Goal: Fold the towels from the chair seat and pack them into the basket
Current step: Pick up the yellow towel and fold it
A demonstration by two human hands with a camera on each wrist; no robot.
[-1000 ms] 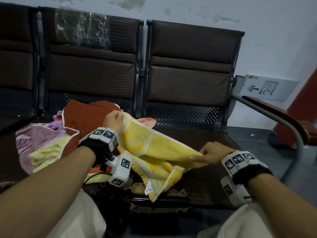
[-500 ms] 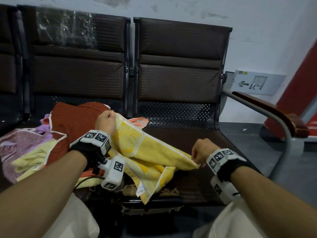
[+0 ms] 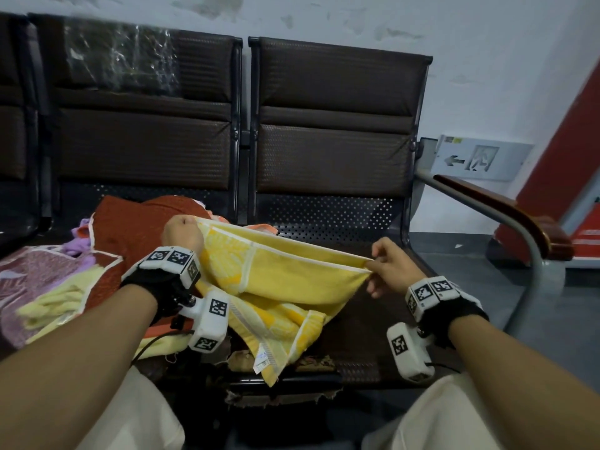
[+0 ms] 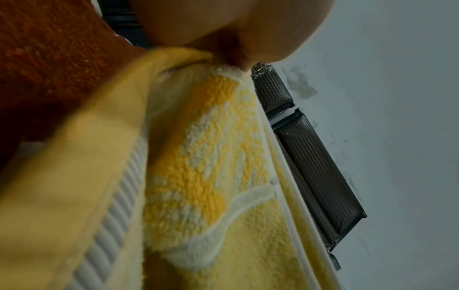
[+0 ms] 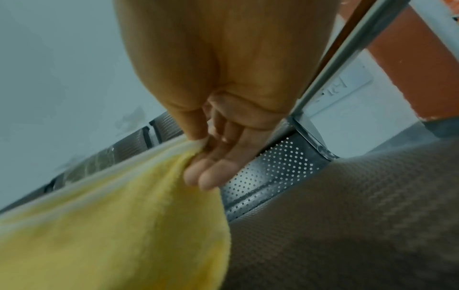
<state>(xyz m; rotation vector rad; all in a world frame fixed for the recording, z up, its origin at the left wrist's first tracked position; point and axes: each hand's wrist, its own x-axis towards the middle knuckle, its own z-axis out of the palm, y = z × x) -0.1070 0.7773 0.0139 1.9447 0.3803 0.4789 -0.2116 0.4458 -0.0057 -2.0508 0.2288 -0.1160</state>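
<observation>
Yellow towel stretched lengthwise above the chair seat, left hand gripping one top corner, right hand pinching the other, bulk sagging between.

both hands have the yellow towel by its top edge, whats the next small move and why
Probably lift both hands a little and draw them apart. The left hand and right hand pinch the two ends of the yellow towel, whose top edge runs almost taut, but the lower part lies bunched on the chair seat. It likely needs to hang flat before a fold.
</observation>
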